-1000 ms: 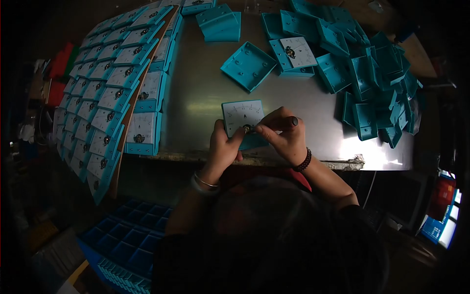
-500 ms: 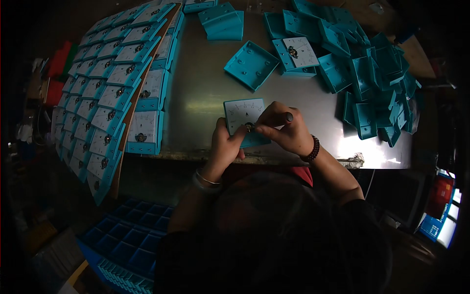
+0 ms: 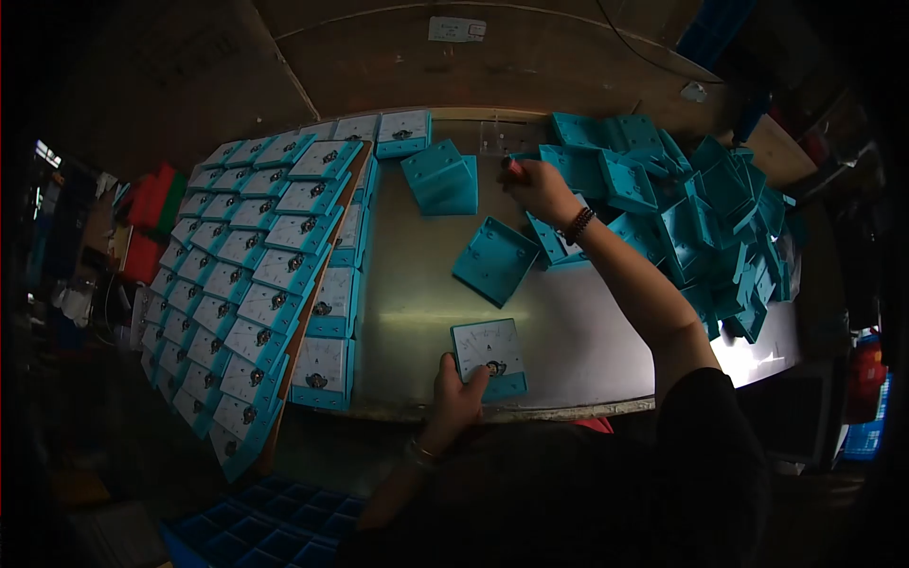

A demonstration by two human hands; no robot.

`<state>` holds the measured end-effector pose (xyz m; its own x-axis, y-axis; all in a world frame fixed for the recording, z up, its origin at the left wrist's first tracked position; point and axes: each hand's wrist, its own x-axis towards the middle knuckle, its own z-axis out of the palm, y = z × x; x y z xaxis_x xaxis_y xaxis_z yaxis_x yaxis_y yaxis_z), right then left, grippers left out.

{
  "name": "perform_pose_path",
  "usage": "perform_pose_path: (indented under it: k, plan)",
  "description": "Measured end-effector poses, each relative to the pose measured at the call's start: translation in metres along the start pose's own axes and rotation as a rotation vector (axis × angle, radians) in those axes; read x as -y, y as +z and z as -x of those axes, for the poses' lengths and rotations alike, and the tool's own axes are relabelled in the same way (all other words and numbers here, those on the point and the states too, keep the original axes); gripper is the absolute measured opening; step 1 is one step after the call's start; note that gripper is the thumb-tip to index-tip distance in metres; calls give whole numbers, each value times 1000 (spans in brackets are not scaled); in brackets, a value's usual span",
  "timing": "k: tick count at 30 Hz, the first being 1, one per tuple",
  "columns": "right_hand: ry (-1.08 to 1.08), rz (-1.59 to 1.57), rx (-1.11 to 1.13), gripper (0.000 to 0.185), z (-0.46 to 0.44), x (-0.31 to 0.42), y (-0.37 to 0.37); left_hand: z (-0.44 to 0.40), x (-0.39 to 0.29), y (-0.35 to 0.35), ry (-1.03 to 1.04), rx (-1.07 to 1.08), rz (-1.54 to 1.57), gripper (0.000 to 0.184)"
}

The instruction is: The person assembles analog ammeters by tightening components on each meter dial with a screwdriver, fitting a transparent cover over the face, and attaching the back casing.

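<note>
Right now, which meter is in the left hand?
The single meter by the near edge of the table; the left hand grips it, unlike the rows of meters at left.

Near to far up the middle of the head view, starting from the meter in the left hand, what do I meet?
Meter → loose case → right hand → back wall.

Teal meter (image 3: 490, 358), white dial (image 3: 483, 341) marked black; red handle (image 3: 514, 169); teal cases (image 3: 495, 262)
</note>
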<state>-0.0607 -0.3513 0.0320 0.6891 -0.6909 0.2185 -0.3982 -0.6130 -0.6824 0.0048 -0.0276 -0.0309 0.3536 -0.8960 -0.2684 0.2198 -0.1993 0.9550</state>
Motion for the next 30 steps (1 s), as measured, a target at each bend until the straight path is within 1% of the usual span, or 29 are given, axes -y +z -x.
perform_pose_path:
  k: [2, 3, 5, 6, 8, 9, 10, 12, 15, 16, 18, 19, 21, 22, 24, 26, 28, 30]
  plan:
    - [180, 552, 20, 26, -69, -50, 3, 2, -7, 0, -85, 38, -21, 23]
    - [162, 558, 10, 26, -82, -51, -2, 2, -6, 0, -65, 31, -18, 23]
    - [296, 668, 32, 31, -107, -50, -10, 1, -4, 0, -85, 19, -34, 24]
    - [275, 671, 23, 31, -119, -58, -10, 0, -5, 0, -65, 8, -30, 24]
    - [399, 638, 107, 37, -133, -83, -2, 1, -7, 0, -133, -9, -44, 24]
    - [352, 774, 169, 44, -133, -82, 0, 0, -6, 0, -134, -15, -42, 24]
    - [349, 774, 176, 44, -131, -81, 5, 1, -5, 0, -127, -25, -25, 27]
    - [210, 734, 200, 51, -123, -70, 8, 1, -3, 2, -121, -37, -1, 29]
    - [164, 743, 211, 56, -116, -57, -5, -1, -6, 2, -117, -27, -35, 29]
    - [165, 739, 208, 56, -118, -60, -6, -1, -7, 2, -128, -17, -45, 26]
    - [227, 674, 363, 61, -123, -62, -11, -1, -9, 2, -135, -10, -58, 24]
    - [224, 674, 361, 61, -121, -61, -11, 0, -9, 2, -135, -10, -61, 24]
    - [140, 647, 52, 73, -114, -60, -9, 0, -9, 2, -136, -14, -60, 24]
    - [144, 646, 59, 73, -104, -48, -13, 0, -11, 2, -119, -23, -46, 24]
    - [-52, 459, -151, 73, -74, -25, -31, 0, -10, 1, -134, -18, -29, 23]
    - [-84, 389, 48, 68, -15, 11, -52, 0, -4, -1, -99, -5, 51, 21]
    - [-227, 155, 271, 62, 62, 36, -60, 0, -2, -2, -15, -47, -3, 18]
    - [-254, -2, 409, 56, 128, 41, -52, 1, -5, 0, -33, -90, 97, 16]
